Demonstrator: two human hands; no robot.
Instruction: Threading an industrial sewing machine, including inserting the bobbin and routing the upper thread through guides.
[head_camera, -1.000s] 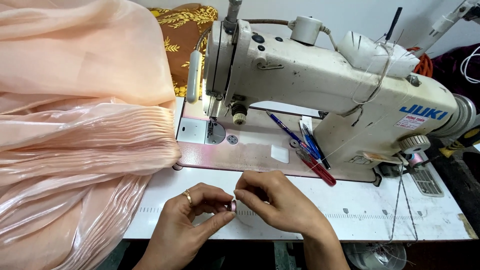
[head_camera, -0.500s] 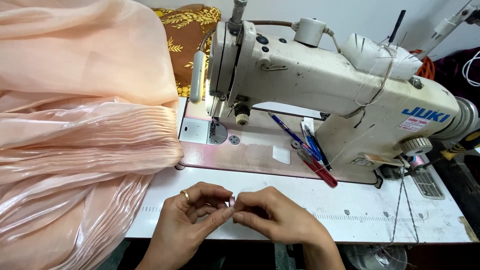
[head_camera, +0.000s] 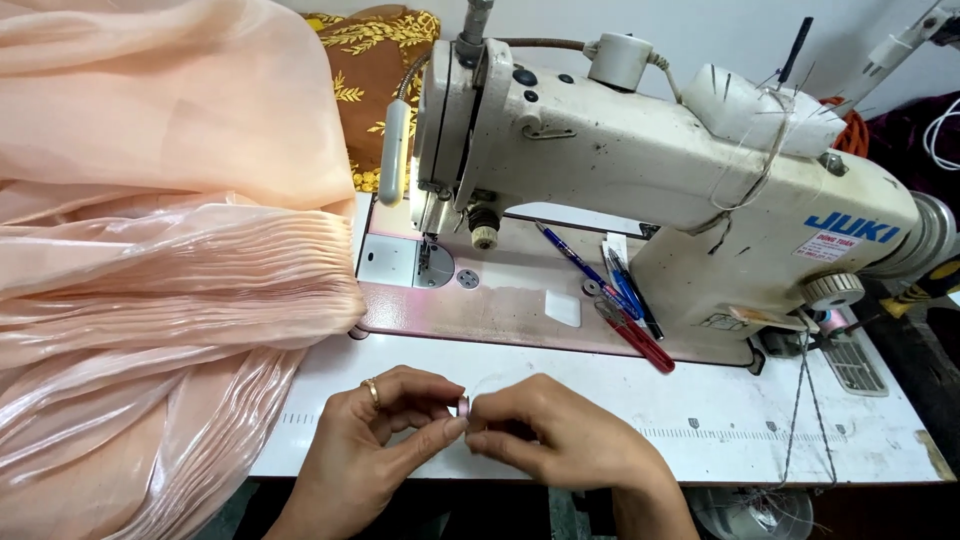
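Note:
My left hand (head_camera: 385, 430), with a gold ring on one finger, and my right hand (head_camera: 545, 430) meet at the table's front edge. Between their fingertips they pinch a small round metal bobbin (head_camera: 463, 405) with a pinkish side. Both hands are closed on it. Behind them stands a white industrial sewing machine (head_camera: 640, 170) with its needle and presser foot (head_camera: 432, 255) over the pink bed plate (head_camera: 500, 305). A large pile of peach pleated sheer fabric (head_camera: 160, 280) lies at the left, reaching the machine's bed.
Blue pens (head_camera: 600, 275) and red-handled snips (head_camera: 640, 340) lie on the bed under the machine's arm. A thread (head_camera: 800, 400) hangs down at the right over the white table (head_camera: 750, 420). A brown cushion with gold embroidery (head_camera: 365, 70) sits behind the machine.
Both hands have kept together on the bobbin, with small finger shifts. The view has moved slightly; fabric and machine are unchanged.

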